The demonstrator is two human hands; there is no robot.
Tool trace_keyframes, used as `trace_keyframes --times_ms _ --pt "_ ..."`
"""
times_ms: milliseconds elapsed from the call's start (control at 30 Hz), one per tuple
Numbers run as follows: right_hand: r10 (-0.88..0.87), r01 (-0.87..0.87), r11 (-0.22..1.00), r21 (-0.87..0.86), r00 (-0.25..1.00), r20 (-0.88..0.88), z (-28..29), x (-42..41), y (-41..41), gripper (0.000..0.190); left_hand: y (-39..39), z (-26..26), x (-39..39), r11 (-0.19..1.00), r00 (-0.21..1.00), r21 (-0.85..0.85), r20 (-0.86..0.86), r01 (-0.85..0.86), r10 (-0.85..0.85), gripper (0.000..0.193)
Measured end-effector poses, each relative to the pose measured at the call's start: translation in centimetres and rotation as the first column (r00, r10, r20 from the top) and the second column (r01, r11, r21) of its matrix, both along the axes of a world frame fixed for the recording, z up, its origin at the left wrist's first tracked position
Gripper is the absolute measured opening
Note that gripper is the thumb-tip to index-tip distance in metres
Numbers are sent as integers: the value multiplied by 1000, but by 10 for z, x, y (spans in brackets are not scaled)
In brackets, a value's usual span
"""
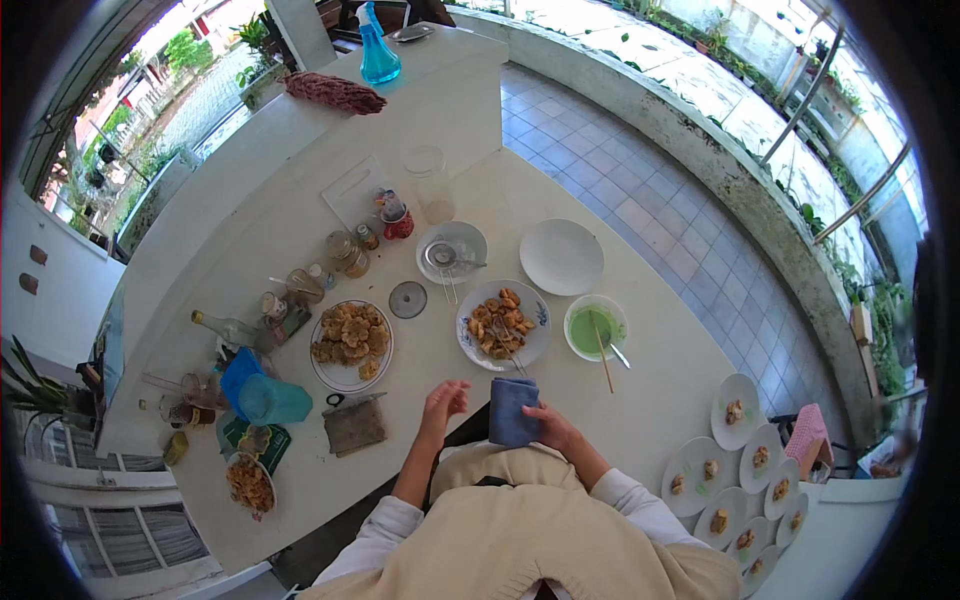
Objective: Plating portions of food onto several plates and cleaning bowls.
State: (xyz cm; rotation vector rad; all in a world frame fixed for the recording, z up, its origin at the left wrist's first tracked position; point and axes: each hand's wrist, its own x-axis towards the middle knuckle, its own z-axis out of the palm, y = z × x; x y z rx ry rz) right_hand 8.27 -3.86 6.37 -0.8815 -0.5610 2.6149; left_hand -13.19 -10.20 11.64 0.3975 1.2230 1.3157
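My right hand grips a folded blue cloth at the table's front edge. To its left, my left hand is raised with loosely bent fingers and nothing visible in it. Just beyond the cloth, a white plate with a blue floral pattern carries browned fried pieces. A pair of metal tongs rests on that plate, its end towards the cloth. Right of it stands a white bowl of green batter with a stick and a spoon in it.
On the left are a plate of fried fritters, a brown cloth, a turquoise pitcher and several jars. Behind sit a bowl with a strainer and a white plate. Several small plates with food stand right.
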Motion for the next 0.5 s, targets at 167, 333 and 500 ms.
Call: trace_keyframes --times_ms 167,333,500 --pt "-92 99 982 -159 994 54 -8 29 0 50 33 -100 -21 933 823 -37 -485 -357 296 18" --pt "-193 175 955 -239 980 -55 5 45 8 46 63 -122 13 750 113 -84 -993 -656 -12 24" --pt "-275 276 961 -7 960 57 39 49 33 45 71 -129 21 738 -77 -56 -986 -672 -145 26"
